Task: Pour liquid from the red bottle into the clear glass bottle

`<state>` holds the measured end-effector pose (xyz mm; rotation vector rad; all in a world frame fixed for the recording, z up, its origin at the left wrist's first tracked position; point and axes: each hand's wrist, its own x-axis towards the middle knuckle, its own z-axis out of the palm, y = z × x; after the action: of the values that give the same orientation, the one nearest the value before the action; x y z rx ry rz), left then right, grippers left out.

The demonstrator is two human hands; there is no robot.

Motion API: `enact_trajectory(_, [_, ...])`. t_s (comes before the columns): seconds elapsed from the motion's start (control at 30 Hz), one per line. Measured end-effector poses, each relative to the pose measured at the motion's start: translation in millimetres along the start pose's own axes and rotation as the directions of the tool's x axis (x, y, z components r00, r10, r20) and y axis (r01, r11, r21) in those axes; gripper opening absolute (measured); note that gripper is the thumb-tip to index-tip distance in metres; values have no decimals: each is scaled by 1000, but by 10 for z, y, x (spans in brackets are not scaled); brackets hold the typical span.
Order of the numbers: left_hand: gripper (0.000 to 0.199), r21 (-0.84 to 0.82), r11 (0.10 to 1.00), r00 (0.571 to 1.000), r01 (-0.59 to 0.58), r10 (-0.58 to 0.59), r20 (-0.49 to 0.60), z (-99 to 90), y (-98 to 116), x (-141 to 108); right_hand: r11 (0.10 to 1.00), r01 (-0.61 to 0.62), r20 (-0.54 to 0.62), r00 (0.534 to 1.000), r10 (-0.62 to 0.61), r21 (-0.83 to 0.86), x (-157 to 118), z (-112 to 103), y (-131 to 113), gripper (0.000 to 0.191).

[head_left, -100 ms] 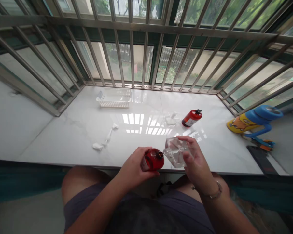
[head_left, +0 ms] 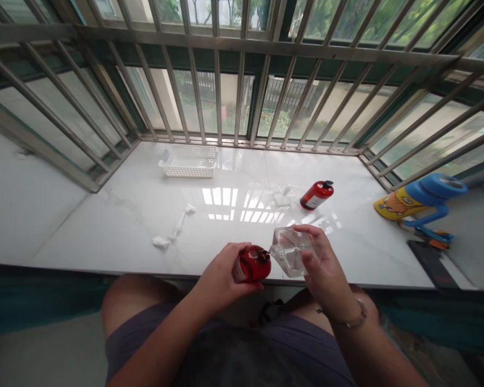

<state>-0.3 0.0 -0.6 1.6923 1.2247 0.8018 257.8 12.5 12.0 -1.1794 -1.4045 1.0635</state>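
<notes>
My left hand (head_left: 221, 274) is closed around a red bottle (head_left: 255, 264) at the counter's front edge. The bottle leans to the right, its dark neck uncapped as far as I can see. In my right hand (head_left: 325, 266) is a clear square bottle (head_left: 291, 252), tipped on its side with its narrow neck pointing left. The mouth of the clear bottle is right at the red bottle's opening; whether they touch I cannot tell. Any liquid passing between them is too small to make out.
A second red bottle (head_left: 317, 195) with a black top stands farther back, beside a small clear-white item (head_left: 282, 198). Crumpled white tissue (head_left: 179, 226) and a white basket (head_left: 189, 171) are on the left. At right are a blue-yellow flask (head_left: 411, 199) and a dark phone (head_left: 432, 264).
</notes>
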Motion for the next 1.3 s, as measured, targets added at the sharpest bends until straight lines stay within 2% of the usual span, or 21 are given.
enact_trajectory(0.13, [84, 2, 1000, 1000, -9, 9, 2, 4, -8, -4, 998, -45, -19, 999, 46, 53, 1, -1, 9, 62])
enact_trajectory(0.4, [83, -8, 1000, 1000, 1, -1, -5, 7, -24, -4, 1000, -18, -9, 1000, 18, 19, 2, -2, 10, 62])
enact_trajectory(0.87, [84, -1, 1000, 1000, 17, -17, 0, 9, -25, -10, 999, -37, -16, 999, 38, 16, -3, -4, -31, 64])
enact_trajectory(1.3, [83, -3, 1000, 1000, 21, -21, -7, 18, -54, -6, 1000, -5, 56, 998, 4, 9, 7, -53, -51, 61])
